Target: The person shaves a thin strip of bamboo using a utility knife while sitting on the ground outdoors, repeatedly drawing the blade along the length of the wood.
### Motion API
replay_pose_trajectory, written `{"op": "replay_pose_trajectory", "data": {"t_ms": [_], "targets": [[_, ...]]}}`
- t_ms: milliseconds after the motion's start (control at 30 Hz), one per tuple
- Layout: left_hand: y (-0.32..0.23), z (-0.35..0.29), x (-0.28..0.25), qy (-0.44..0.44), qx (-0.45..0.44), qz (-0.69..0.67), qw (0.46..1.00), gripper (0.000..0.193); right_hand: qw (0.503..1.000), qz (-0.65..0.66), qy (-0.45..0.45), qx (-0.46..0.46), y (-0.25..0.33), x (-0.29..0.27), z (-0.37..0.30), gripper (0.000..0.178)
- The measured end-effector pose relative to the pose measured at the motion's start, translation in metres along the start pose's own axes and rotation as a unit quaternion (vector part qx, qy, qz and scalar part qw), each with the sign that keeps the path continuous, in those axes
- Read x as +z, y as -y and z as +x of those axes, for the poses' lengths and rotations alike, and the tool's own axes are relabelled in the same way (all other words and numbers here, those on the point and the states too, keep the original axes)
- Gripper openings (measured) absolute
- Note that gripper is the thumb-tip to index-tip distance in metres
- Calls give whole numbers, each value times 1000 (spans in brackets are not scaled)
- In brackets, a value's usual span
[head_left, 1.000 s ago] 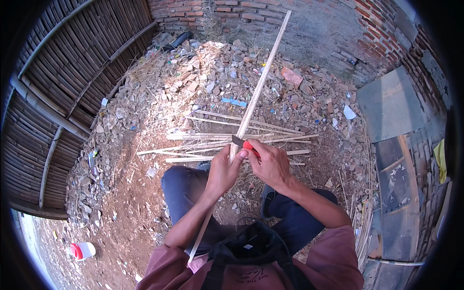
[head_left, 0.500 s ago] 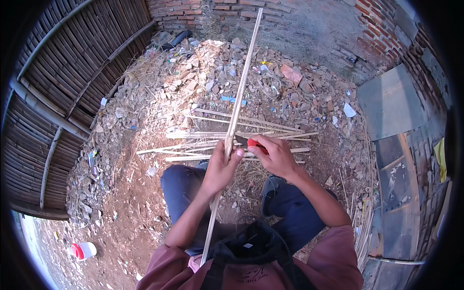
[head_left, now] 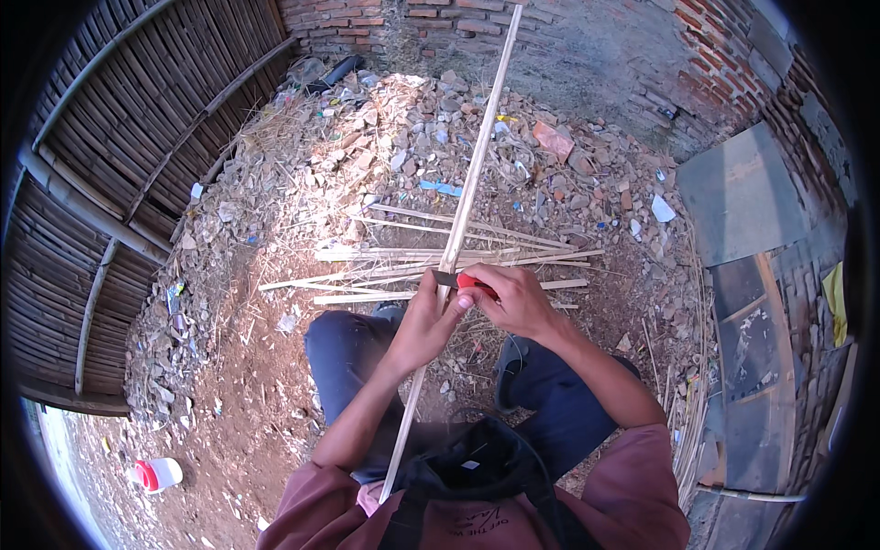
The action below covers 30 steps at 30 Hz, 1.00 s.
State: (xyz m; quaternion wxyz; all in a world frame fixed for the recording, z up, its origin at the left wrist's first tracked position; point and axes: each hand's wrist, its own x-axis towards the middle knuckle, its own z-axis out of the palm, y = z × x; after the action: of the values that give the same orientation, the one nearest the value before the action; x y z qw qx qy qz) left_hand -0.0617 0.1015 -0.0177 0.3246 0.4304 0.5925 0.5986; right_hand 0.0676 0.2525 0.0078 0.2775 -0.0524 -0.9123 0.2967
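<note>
A long pale split bamboo strip (head_left: pixel 478 160) runs from my lap up and away, leaning to the right at its far end. My left hand (head_left: pixel 424 323) is closed around it near the middle. In my right hand (head_left: pixel 521 302) is a knife (head_left: pixel 475 281) with a red handle, its short dark blade lying across the strip just beside my left fingers. Both hands are close together, the right thumb near the left one. Beyond them, several similar bamboo strips (head_left: pixel 385 257) lie crossed in a loose pile on the ground.
Rubble and litter (head_left: pixel 367 147) cover the ground up to a brick wall (head_left: pixel 587 55). A bamboo slat fence (head_left: pixel 119 147) stands on the left, grey sheets (head_left: pixel 747 197) lean at the right. A white-and-red container (head_left: pixel 160 475) sits lower left. My bent legs (head_left: pixel 353 367) frame the work.
The knife blade has moved left, from beside the strip to across it, with my right hand closer to my left. The strip's far end has swung to the right.
</note>
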Motion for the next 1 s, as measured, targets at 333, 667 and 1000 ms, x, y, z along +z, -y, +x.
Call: {"op": "replay_pose_trajectory", "data": {"t_ms": [333, 667, 1000], "targets": [[-10, -2, 1, -40, 15, 121, 992, 36, 1000, 18, -6, 14, 4, -1, 5, 22], [-11, 0, 2, -57, -30, 147, 987, 37, 992, -39, -22, 119, 32, 3, 6, 24], [-13, 5, 7, -60, -21, 99, 993, 33, 992, -28, -82, 89, 19, 7, 3, 17]]}}
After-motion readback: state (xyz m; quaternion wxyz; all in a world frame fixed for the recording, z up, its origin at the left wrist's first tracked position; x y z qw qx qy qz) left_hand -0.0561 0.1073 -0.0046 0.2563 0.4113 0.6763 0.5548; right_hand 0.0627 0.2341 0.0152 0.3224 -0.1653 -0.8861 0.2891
